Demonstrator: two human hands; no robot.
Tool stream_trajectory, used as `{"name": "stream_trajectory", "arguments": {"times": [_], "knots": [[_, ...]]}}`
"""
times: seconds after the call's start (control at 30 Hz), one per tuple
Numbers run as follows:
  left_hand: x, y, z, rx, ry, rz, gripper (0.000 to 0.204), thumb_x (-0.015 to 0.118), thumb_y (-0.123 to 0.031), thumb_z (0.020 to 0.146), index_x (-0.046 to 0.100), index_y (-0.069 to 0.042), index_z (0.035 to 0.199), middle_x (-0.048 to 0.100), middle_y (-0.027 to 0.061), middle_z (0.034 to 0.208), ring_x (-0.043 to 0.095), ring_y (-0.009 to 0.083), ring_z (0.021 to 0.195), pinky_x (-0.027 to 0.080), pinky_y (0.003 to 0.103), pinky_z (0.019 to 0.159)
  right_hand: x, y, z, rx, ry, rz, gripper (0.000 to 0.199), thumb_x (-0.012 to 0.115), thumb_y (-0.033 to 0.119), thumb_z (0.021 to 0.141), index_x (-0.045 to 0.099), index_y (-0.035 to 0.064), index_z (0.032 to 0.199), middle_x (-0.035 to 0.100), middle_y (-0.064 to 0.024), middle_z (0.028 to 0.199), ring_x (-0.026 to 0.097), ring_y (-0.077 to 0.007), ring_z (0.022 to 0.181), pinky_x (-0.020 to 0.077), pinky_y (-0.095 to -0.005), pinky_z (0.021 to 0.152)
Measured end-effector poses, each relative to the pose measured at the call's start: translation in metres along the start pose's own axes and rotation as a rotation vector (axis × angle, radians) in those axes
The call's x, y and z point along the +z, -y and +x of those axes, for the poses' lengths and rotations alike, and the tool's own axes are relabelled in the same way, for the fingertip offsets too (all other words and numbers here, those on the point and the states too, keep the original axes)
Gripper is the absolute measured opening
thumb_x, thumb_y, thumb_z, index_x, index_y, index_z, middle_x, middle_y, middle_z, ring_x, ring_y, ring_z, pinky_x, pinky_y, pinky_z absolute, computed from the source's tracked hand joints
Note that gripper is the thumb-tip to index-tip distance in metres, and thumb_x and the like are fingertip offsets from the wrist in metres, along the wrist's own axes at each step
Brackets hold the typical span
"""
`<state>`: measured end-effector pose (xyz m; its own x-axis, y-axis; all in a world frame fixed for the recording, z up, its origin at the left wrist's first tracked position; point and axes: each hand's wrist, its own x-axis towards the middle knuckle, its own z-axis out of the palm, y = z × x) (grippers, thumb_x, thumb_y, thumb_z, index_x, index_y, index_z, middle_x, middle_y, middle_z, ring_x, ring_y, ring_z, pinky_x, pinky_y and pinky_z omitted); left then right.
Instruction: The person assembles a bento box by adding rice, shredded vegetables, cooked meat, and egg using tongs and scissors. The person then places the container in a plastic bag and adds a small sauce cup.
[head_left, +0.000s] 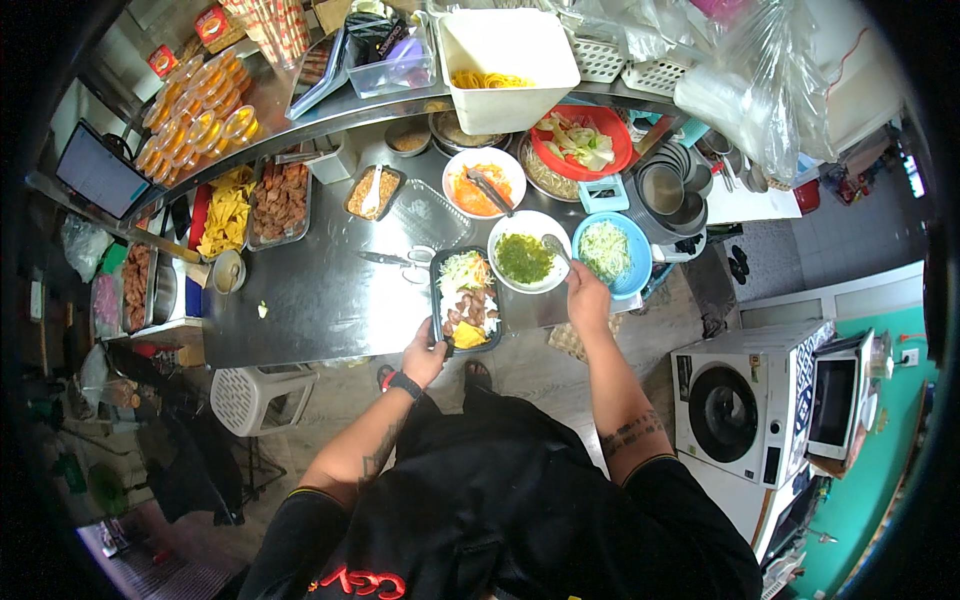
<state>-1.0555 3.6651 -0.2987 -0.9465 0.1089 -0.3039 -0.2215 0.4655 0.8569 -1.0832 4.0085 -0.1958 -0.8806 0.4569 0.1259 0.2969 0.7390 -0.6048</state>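
My left hand (425, 357) is closed on the near left edge of a black takeaway tray (436, 290). In that tray lie shredded vegetables, pieces of brown meat and a yellow folded piece over something white. My right hand (588, 293) grips the handle of a metal spoon (555, 246), its bowl end at the right side of a white bowl (497, 268). Chopped green herbs in liquid (523, 258) fill the bowl. To its right stands a blue basin (634, 272) of pale green shreds, and behind it a bowl of orange shredded pickle (484, 190) with tongs.
Scissors (415, 262) lie on the steel counter (300, 330) left of the tray. Farther back are a container of peanuts (375, 193), a tray of browned meat (280, 205), a red basket (625, 140) of lettuce and stacked dark bowls (662, 187). A shelf (400, 108) runs above the counter's back.
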Motion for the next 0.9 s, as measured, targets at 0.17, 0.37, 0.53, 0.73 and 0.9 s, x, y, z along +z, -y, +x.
{"name": "stream_trajectory", "arguments": {"times": [0.17,0.37,0.53,0.73,0.9], "knots": [[-0.01,-0.049,0.006,-0.026,-0.071,0.094,0.062,0.074,-0.033,0.088,0.056,0.001,0.137,0.071,0.0104,0.085,0.068,0.0204,0.074,0.055,0.034,0.07,0.009,0.006,-0.019,0.274,0.272,0.344,0.025,0.059,0.014,0.099,0.069,0.0024,0.12,0.076,-0.0098,0.09,0.069,-0.02,0.072,0.0543,-0.0309,0.067],[-0.01,-0.021,0.023,-0.035,-0.038,0.003,0.048,0.063,-0.018,0.092,0.056,-0.007,0.138,0.07,0.0122,0.085,0.071,0.0249,0.077,0.056,0.04,0.073,0.017,0.013,-0.019,0.761,0.356,0.972,0.028,0.053,0.013,0.103,0.064,-0.0011,0.125,0.075,-0.0092,0.094,0.061,-0.0094,0.066,0.0486,-0.0238,0.058],[-0.009,-0.033,0.011,-0.259,0.078,-0.276,0.056,0.06,-0.006,0.09,0.05,-0.011,0.144,0.07,0.0122,0.094,0.071,0.0243,0.08,0.058,0.039,0.074,0.015,-0.003,-0.022,0.641,0.293,0.888,0.029,0.053,0.014,0.104,0.063,0.0003,0.127,0.075,-0.0083,0.099,0.063,-0.009,0.07,0.0484,-0.0222,0.062],[0.003,0.029,0.025,0.015,0.023,-0.117,0.054,0.057,-0.005,0.092,0.05,-0.01,0.145,0.069,0.0118,0.096,0.07,0.0215,0.081,0.061,0.034,0.057,0.007,-0.002,-0.023,0.613,0.301,0.869,0.028,0.053,0.016,0.105,0.064,0.0009,0.126,0.074,-0.0083,0.1,0.064,-0.0093,0.072,0.0486,-0.0222,0.064],[-0.009,-0.024,0.002,-0.256,0.066,-0.311,0.051,0.055,-0.004,0.093,0.048,-0.003,0.143,0.062,0.0128,0.106,0.069,0.0231,0.078,0.064,0.035,0.069,-0.006,0.013,-0.03,0.511,0.318,0.915,0.026,0.053,0.014,0.105,0.065,0.0011,0.124,0.074,-0.0092,0.099,0.064,-0.0092,0.072,0.0485,-0.0226,0.064]]}}
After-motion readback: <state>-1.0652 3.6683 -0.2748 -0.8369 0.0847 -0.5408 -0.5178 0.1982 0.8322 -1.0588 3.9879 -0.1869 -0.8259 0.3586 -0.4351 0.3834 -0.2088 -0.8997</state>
